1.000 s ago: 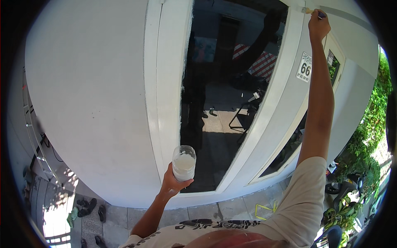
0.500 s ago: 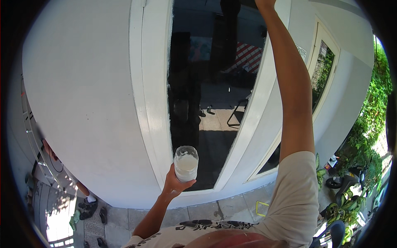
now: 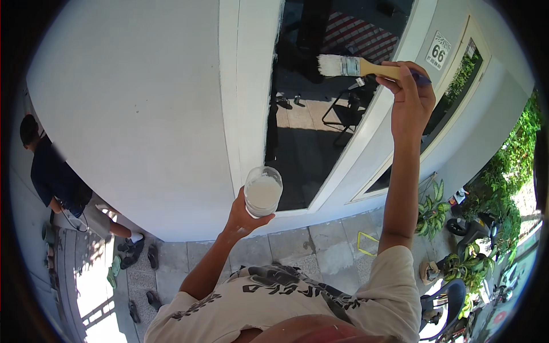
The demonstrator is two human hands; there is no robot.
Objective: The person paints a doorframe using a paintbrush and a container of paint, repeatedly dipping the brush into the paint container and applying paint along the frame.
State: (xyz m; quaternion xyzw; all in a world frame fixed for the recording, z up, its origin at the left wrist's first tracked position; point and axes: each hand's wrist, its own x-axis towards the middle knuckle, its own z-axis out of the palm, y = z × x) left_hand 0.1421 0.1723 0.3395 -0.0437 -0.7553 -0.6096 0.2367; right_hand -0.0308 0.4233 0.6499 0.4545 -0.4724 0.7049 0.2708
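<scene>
In my left hand [image 3: 239, 215] is a clear plastic tub [image 3: 263, 191] of white paint, held upright low in front of the window. My right hand [image 3: 410, 91] is closed round the wooden handle of a wide paintbrush [image 3: 343, 66]. The brush lies roughly level, its bristles coated white and pointing left, across the dark window glass [image 3: 309, 137]. White frame boards [image 3: 249, 86] border the glass, and rough white paint marks its left edge. The bristles appear in front of the glass; whether they touch it I cannot tell.
A person in dark clothes [image 3: 63, 171] stands at the far left. Shoes [image 3: 133, 251] lie on the paving [image 3: 251, 251] near the wall corner. On the right are leafy potted plants [image 3: 432, 211], a black chair [image 3: 449, 303], a parked motorbike [image 3: 472, 231] and a small yellow frame [image 3: 366, 243].
My right hand has come down from above the picture's top edge, bringing the paintbrush into view. My view has tilted up and left; the tub stays in my left hand. The far-left person shows more.
</scene>
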